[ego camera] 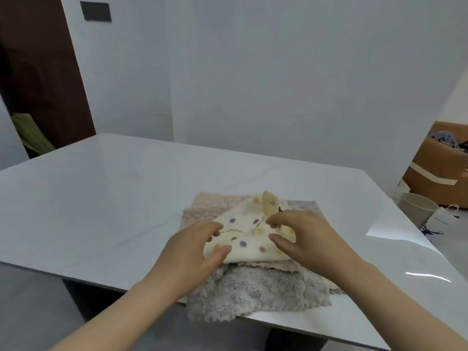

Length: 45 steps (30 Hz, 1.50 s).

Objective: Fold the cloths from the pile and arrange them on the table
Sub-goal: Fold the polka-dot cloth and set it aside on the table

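Observation:
A pile of cloths lies near the front edge of the white table (101, 188). On top is a cream cloth with purple, yellow and brown dots (249, 239), crumpled, one corner standing up. Under it lie a pink textured cloth (210, 203) and a grey fluffy cloth (253, 292) that hangs over the table's front edge. My left hand (195, 252) grips the cream cloth's left edge between thumb and fingers. My right hand (304, 236) pinches the same cloth near its middle, fingers curled over it.
To the right of the table, on the floor, stand a cardboard box (440, 168) with things in it, a pale bin (415, 209) and a white paper bag (440, 221). A dark door (40, 72) is at the back left.

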Each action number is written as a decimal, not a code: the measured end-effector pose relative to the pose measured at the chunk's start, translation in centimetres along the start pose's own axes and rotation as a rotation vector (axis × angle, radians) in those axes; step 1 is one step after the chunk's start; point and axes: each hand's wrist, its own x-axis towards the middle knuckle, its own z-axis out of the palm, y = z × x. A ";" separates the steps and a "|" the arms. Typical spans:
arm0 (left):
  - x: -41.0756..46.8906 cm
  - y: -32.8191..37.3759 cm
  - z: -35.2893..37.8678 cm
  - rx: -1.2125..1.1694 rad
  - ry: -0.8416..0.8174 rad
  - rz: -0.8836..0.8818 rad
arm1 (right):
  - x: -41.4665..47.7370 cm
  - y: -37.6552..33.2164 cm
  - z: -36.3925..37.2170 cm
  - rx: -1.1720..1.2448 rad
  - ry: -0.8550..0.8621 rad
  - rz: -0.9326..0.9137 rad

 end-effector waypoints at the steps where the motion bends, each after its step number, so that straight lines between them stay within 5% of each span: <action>1: 0.0 -0.1 0.3 0.007 -0.045 -0.017 | 0.3 0.0 0.5 0.007 -0.030 -0.009; 21: -0.1 -1.7 1.3 0.068 -0.153 -0.048 | 3.7 -2.1 2.8 -0.128 -0.194 -0.175; 27: 1.4 -1.4 -0.9 -0.039 -0.001 -0.049 | 3.4 -1.7 -0.8 -0.075 -0.007 -0.109; 37: 8.0 3.0 -9.2 -0.353 0.269 -0.061 | 5.2 0.5 -10.1 -0.106 0.545 0.049; 45: 12.2 6.5 -15.8 -0.562 0.450 -0.010 | 5.8 -0.6 -16.4 0.105 0.709 0.065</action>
